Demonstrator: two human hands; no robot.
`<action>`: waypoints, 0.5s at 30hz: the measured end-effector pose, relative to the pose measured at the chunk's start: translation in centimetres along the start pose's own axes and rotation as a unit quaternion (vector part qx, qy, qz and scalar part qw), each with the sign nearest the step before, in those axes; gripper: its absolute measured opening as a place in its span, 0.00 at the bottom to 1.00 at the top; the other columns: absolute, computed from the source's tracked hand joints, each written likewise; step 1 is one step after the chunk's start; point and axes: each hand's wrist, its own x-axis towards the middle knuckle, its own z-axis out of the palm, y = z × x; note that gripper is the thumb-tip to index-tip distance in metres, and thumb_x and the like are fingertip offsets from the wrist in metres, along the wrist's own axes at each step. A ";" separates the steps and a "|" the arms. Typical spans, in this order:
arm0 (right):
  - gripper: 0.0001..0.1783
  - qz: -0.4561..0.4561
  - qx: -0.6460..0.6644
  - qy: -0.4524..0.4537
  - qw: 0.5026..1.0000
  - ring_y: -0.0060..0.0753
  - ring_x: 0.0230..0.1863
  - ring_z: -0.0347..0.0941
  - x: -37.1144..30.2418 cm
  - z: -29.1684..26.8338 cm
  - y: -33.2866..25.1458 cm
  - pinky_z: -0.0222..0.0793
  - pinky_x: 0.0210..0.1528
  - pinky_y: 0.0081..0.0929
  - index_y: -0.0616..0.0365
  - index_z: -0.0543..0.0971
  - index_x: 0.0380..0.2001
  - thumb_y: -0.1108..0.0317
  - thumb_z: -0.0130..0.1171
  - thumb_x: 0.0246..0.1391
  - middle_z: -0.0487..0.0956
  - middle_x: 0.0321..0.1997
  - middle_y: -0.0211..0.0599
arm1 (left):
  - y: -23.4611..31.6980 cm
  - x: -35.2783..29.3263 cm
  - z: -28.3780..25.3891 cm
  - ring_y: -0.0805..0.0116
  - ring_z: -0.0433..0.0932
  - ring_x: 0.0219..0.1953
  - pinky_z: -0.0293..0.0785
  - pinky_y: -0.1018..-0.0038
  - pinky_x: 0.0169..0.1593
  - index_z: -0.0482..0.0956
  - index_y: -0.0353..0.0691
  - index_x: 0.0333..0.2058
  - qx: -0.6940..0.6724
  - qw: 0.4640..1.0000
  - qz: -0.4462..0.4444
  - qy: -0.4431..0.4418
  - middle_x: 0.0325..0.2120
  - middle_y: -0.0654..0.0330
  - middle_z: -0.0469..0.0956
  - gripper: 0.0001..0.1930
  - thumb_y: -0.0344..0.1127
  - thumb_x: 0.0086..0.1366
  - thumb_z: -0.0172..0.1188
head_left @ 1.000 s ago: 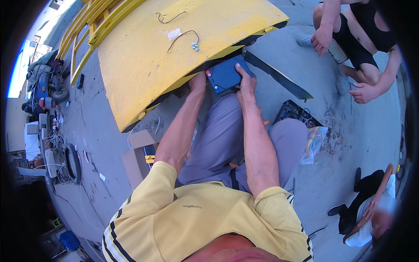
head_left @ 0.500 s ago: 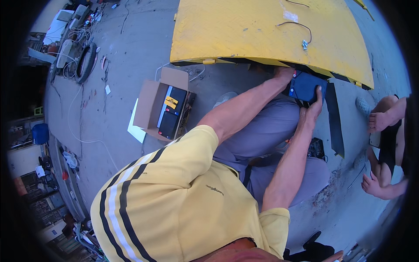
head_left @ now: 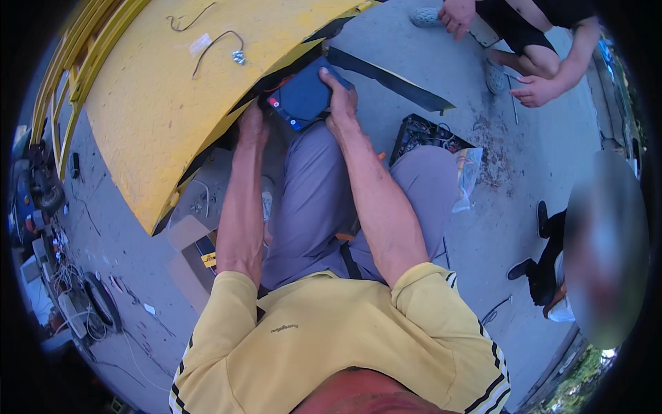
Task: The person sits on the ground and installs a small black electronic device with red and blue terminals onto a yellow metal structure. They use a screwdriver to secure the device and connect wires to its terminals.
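Observation:
A dark, boxy battery (head_left: pixel 303 93) with red and blue terminal marks sits tilted at the dark opening under the edge of the yellow metal panel (head_left: pixel 165 90). My right hand (head_left: pixel 341 96) grips its right side, thumb on top; the fingers below are hidden. Close by the battery's left end is my left hand (head_left: pixel 252 127), its fingers out of sight beneath the panel edge. A dark flat strip (head_left: pixel 389 79) sticks out from the panel, right of the battery.
An open cardboard box (head_left: pixel 186 234) with a dark battery inside stands left of my knees. Beyond my right knee lie a black tray of small parts (head_left: pixel 420 134) and a clear plastic bag (head_left: pixel 469 176). Another person's hands (head_left: pixel 538 91) are at upper right; a second person is farther right.
The view has swung round, so the panel now lies at upper left and the cardboard box lower left. My right hand still grips the battery at the panel edge.

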 end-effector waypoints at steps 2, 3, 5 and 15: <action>0.47 0.011 -0.034 0.008 0.999 0.46 0.55 0.78 -0.1 0.7 0.3 0.73 0.60 0.34 0.74 0.68 0.62 0.57 0.79 0.45 0.78 0.57 0.54 | 2.1 -0.9 -0.6 0.63 0.75 0.61 0.64 0.64 0.70 0.76 0.34 0.59 0.074 0.997 -0.012 -0.026 0.56 0.55 0.79 0.21 0.33 0.70 0.65; 0.49 0.010 -0.062 0.021 0.998 0.48 0.55 0.78 -0.2 0.7 0.3 0.74 0.59 0.37 0.74 0.67 0.63 0.56 0.79 0.44 0.77 0.58 0.56 | 2.3 -0.9 -0.8 0.63 0.77 0.59 0.65 0.66 0.69 0.77 0.33 0.58 0.094 0.995 -0.037 -0.008 0.56 0.55 0.79 0.21 0.34 0.69 0.67; 0.52 0.005 -0.052 0.016 0.998 0.50 0.57 0.78 -0.3 0.9 0.2 0.76 0.59 0.39 0.74 0.66 0.64 0.54 0.79 0.43 0.77 0.58 0.59 | 2.3 0.0 -1.1 0.63 0.78 0.57 0.70 0.67 0.65 0.78 0.29 0.56 0.117 0.992 -0.039 0.037 0.55 0.55 0.80 0.21 0.33 0.67 0.68; 0.55 0.003 -0.113 0.036 0.993 0.51 0.54 0.80 1.1 0.2 1.0 0.79 0.55 0.40 0.75 0.63 0.66 0.52 0.79 0.44 0.76 0.59 0.63 | 2.1 -3.1 1.7 0.59 0.77 0.55 0.69 0.65 0.63 0.78 0.28 0.56 0.331 0.917 0.187 0.121 0.54 0.52 0.80 0.21 0.28 0.66 0.69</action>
